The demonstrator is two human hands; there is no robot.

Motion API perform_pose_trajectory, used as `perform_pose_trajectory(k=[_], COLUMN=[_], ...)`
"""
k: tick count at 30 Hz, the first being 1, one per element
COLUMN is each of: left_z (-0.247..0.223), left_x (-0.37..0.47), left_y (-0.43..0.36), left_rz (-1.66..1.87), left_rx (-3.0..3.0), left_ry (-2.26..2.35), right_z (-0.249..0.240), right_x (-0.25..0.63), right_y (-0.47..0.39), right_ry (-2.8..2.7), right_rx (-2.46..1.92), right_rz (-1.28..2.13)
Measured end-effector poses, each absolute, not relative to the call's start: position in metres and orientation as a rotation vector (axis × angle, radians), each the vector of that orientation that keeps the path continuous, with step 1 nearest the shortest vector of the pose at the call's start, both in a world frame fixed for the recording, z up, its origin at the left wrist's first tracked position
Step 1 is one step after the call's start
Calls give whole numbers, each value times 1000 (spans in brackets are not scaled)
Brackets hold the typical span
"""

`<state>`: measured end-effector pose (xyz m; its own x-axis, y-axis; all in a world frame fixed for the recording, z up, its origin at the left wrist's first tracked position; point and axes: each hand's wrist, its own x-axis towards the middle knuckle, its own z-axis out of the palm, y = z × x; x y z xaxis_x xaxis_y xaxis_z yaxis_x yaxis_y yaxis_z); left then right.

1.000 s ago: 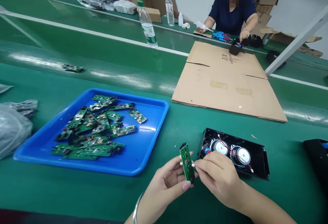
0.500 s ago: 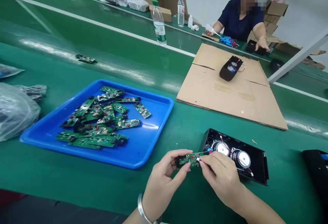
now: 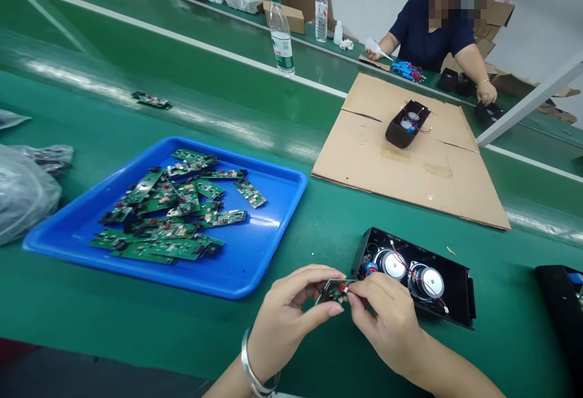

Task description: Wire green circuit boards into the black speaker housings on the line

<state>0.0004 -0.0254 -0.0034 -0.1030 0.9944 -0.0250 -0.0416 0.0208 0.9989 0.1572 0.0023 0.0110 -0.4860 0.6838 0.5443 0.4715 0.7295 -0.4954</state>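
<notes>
A small green circuit board [image 3: 334,290] with a red part is held between the thumb and fingers of my left hand [image 3: 291,307]. My right hand [image 3: 392,319] pinches a small white connector [image 3: 347,289] at the board's right end. Just behind my right hand lies an open black speaker case [image 3: 455,291] with two round silver speakers and thin red and black wires. A blue part [image 3: 371,268] shows at its left end. More green boards [image 3: 175,246] lie heaped in a blue tray [image 3: 255,264] on the left.
Cardboard [image 3: 364,161] bears another speaker case [image 3: 403,130]. A bottle [image 3: 281,48] stands beyond the tray, plastic bags [image 3: 25,194] lie at left, and a black case [image 3: 558,307] sits at right. Across the bench a person [image 3: 432,27] holds a white squeeze bottle.
My hands have shifted slightly left, and the board in my left hand has tilted. The other person's hand has moved right to a black part. The speaker case on the cardboard has shifted slightly.
</notes>
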Motion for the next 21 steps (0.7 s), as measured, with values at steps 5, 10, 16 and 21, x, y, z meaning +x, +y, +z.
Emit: perform_pose_trajectory(k=[5,10,16,21], left_z=[-3,-3,-3,-5], left_x=[3,5,-1,-2], left_y=[-24,-29,-28,-26], left_rz=[1367,1410,1372,1344], left_rx=[1134,1343,1641,1685], left_ry=[1307,1276,1219,1244], right_z=[10,9,10,9], right_x=[156,156,159,158], right_y=[0,0,0,0], right_ry=[-2144,-2170,-2233,-2283], right_rx=[-876,-862,-851,-832], right_rz=[325,298,243,182])
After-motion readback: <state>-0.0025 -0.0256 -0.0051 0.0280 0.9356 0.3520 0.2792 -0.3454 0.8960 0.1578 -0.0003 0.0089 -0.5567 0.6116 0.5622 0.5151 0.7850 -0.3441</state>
